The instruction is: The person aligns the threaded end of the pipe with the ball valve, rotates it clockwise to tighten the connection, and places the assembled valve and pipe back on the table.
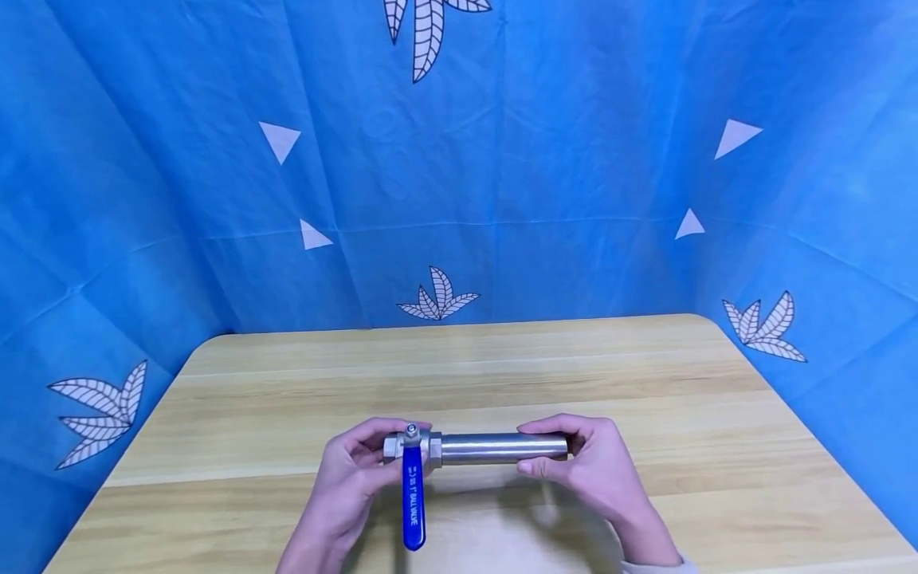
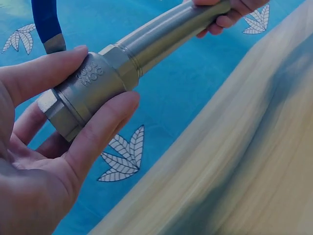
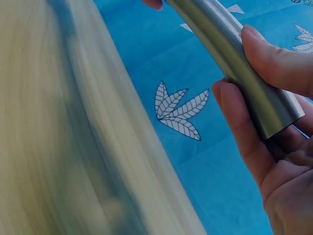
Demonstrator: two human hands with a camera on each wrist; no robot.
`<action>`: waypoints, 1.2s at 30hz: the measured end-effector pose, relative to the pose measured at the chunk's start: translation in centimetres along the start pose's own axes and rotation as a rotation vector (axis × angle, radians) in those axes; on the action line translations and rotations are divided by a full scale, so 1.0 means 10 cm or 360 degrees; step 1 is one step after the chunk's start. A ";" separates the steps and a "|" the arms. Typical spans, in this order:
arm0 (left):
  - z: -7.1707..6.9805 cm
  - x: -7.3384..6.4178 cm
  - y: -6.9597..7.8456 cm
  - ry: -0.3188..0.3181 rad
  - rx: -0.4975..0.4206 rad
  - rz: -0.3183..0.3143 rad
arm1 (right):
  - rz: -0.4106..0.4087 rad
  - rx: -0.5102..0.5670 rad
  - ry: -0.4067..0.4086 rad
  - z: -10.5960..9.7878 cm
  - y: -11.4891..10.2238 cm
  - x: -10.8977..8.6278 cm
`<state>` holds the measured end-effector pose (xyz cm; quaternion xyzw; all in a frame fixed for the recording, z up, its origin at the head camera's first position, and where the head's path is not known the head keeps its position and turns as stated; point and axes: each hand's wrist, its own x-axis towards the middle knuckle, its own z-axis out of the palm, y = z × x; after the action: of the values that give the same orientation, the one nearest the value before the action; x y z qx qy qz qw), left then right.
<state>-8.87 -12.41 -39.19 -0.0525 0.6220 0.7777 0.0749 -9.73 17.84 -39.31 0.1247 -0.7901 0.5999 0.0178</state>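
A steel ball valve [image 2: 93, 81] with a blue lever handle [image 1: 413, 498] is gripped at its body by my left hand [image 1: 351, 474]. Out of the valve's right hex end runs a smooth steel pipe [image 1: 495, 448], in line with it. My right hand [image 1: 591, 462] holds the pipe's far end between thumb and fingers; its open end [image 3: 283, 126] faces the palm in the right wrist view. Valve and pipe lie level across the middle of the head view, held above the table. The lever points toward me, with "BALL VALVE" lettered on it.
Below the hands stretches a wood-grain table [image 1: 459, 375], with the shadows of hands and valve on it. Blue cloth [image 1: 545, 159] with white leaf and triangle prints hangs behind and along both sides.
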 end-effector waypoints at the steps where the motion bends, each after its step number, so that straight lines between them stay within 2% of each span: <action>1: 0.00 0.00 0.01 0.0002 0.0003 -0.0002 | 0.0008 0.0013 -0.0003 0.00 0.00 0.00; 7: -0.01 0.00 0.00 -0.0030 0.0038 0.0020 | 0.0049 0.0082 -0.0019 0.00 0.01 -0.01; 12: -0.01 0.03 -0.03 -0.0030 0.0047 0.0053 | 0.0115 0.0028 0.0087 0.05 0.01 -0.01; 17: 0.01 0.09 -0.06 -0.0101 0.0110 0.0130 | 0.0016 -0.0110 0.0228 0.09 0.03 0.02; 21: 0.03 0.15 -0.07 -0.0133 0.0229 0.0178 | -0.0014 -0.0199 0.0282 0.11 0.03 0.05; 27: 0.02 0.24 -0.11 -0.0089 0.0366 0.0103 | 0.0063 -0.0333 0.0208 0.16 0.07 0.14; 32: -0.01 0.31 -0.17 -0.0060 0.0443 0.0057 | 0.0062 -0.0475 0.0164 0.19 0.12 0.23; 36: -0.01 0.35 -0.23 -0.0039 0.0484 0.0029 | 0.0102 -0.0447 0.0127 0.21 0.19 0.27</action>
<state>-11.95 -11.85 -42.04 -0.0254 0.7321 0.6757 0.0825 -12.49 15.88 -41.25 0.0716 -0.8684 0.4883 0.0473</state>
